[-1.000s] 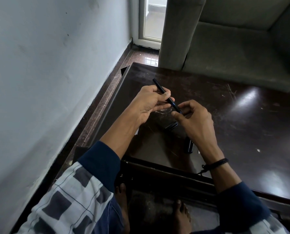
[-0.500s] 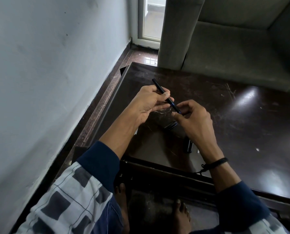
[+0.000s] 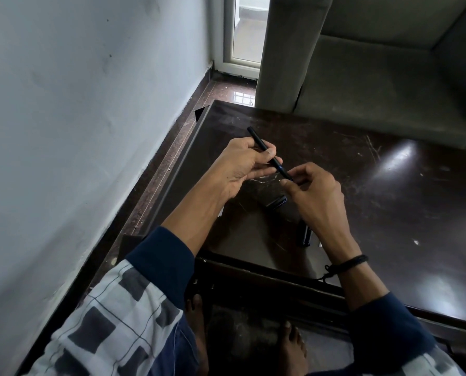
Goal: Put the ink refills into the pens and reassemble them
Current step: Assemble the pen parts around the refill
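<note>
Left hand is closed round the pen, held slanted above the counter. The pen's lower end is pinched by the right hand. A slip or a skewed fit could be caused by so thin a pinch. A dark part and a second part lie beneath, partly covered. What is being fitted cannot be made out.

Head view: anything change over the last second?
Barely. The right hand only shifts its fingertips slightly at the lower end of the pen, with no clear travel. Nothing was taken hold of or let go. The left hand still grips the barrel at the same tilt, and the loose pen parts lie where they were on the table.
</note>
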